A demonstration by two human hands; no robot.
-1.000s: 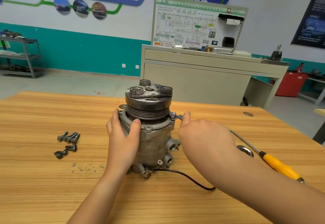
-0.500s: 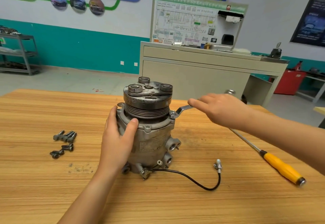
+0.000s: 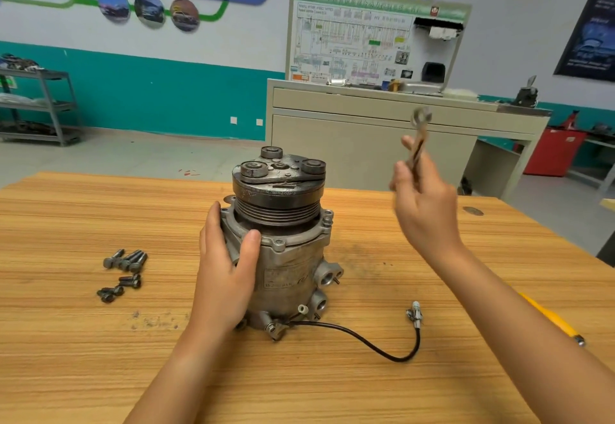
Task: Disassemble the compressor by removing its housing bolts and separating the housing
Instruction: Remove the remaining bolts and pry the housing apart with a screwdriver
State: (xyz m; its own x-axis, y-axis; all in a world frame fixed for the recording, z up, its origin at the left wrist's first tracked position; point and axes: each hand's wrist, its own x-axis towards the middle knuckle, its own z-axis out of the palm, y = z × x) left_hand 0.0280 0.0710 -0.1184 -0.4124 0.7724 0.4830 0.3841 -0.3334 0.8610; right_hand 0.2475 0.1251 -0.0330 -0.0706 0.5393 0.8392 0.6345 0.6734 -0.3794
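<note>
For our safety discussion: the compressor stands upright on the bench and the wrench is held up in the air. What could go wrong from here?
1. The wrench, held up in the right hand, is blurred; it could slip and fall.
2. The compressor stands on end, steadied only by the left hand; it may tip under wrench force.
3. The loose bolts lie uncontained on the table and could roll off.
</note>
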